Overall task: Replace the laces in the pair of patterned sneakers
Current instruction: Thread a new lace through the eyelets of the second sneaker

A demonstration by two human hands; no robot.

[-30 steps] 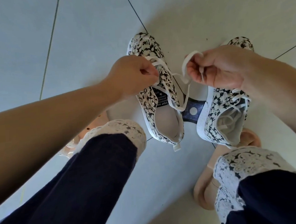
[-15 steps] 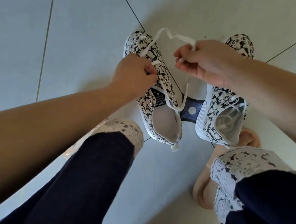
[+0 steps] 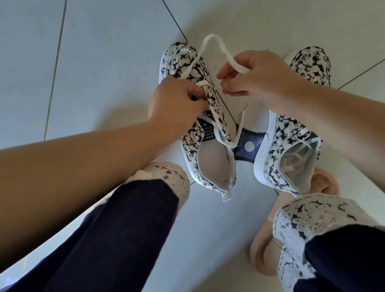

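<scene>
Right hand (image 3: 261,78) pinches lace (image 3: 235,63); left hand (image 3: 175,101), beside it, grips sneaker (image 3: 179,61) at eyelets. Step: likely threading. Next: draw slack through.

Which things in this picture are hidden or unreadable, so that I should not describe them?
All in the head view:
Front eyelets of the left sneaker, and how the lace is threaded there: covered by the left hand.
Middle of the right sneaker: covered by the right hand and forearm.
Tongue label text: too small, partly under the eyelet flap.
Pink slipper: mostly behind the right sneaker and a leg.
</scene>
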